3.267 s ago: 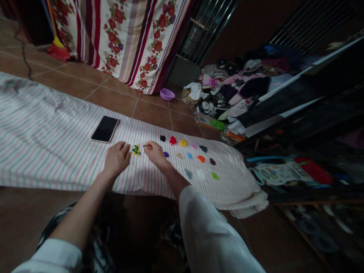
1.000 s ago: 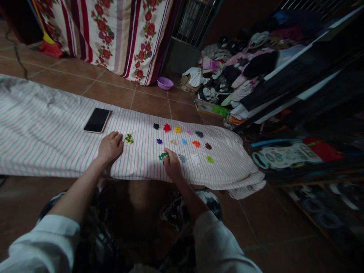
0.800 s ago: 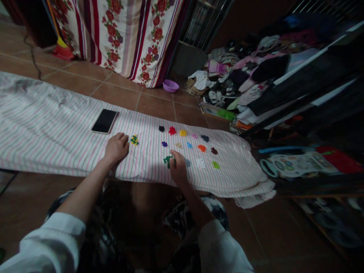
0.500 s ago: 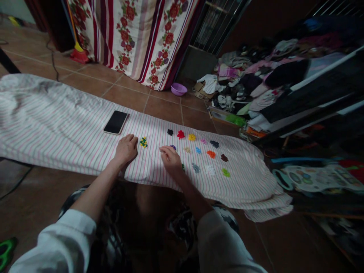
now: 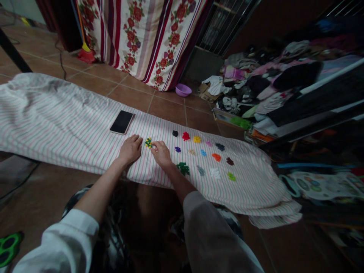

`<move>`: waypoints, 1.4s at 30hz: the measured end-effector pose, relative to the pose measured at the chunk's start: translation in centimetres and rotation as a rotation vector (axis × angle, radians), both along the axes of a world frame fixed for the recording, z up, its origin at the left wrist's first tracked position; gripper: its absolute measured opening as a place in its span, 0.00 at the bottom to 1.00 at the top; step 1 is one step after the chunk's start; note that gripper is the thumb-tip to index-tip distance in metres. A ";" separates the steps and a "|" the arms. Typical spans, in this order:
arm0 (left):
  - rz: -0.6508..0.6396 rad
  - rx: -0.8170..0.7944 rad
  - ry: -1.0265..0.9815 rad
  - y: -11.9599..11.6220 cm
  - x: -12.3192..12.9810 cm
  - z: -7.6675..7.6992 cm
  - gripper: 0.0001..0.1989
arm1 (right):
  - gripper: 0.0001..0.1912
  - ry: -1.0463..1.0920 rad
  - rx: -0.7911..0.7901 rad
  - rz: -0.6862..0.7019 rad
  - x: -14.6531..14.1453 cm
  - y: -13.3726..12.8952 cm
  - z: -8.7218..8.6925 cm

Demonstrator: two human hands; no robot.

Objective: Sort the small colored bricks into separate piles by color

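Note:
A small cluster of green and yellow pieces (image 5: 148,143) lies on the striped cloth (image 5: 93,140), between my two hands. My left hand (image 5: 131,150) rests palm down on the cloth just left of the cluster, fingers extended and holding nothing. At the cluster's right edge, my right hand (image 5: 162,153) has thumb and fingers pinched together. What is in that pinch is too small to make out. Right of it are small sorted piles, among them dark green (image 5: 183,168), purple (image 5: 178,149), black (image 5: 175,133), red (image 5: 185,136) and yellow (image 5: 196,139) pieces.
A phone (image 5: 122,122) lies on the cloth beyond my left hand. More piles, including orange (image 5: 216,157), white (image 5: 215,173) and lime green (image 5: 231,176), spread to the right. On the tiled floor behind stand a purple basin (image 5: 183,90) and a heap of clothes (image 5: 256,76).
My right hand has moved left from beside the purple pile to the green and yellow cluster, uncovering the dark green pile. My left hand stays on the cloth. The view has shifted slightly.

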State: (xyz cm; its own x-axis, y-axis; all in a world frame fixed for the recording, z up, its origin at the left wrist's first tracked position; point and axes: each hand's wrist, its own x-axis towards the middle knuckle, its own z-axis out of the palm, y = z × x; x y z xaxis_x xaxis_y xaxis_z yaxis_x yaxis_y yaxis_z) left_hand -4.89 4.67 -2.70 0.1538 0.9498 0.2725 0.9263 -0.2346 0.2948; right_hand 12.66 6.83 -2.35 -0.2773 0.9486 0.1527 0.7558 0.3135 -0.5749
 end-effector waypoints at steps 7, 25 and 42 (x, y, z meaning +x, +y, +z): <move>-0.001 -0.017 0.013 0.0 0.0 0.0 0.19 | 0.08 0.024 0.044 -0.084 -0.5 -0.7 -0.7; 0.027 -0.074 0.060 -0.1 0.6 1.2 0.15 | 0.12 0.157 0.267 -0.098 -0.1 -0.9 -2.1; 0.034 -0.115 0.144 -0.2 1.1 2.0 0.13 | 0.11 0.330 0.396 -0.170 10.1 -6.1 1.8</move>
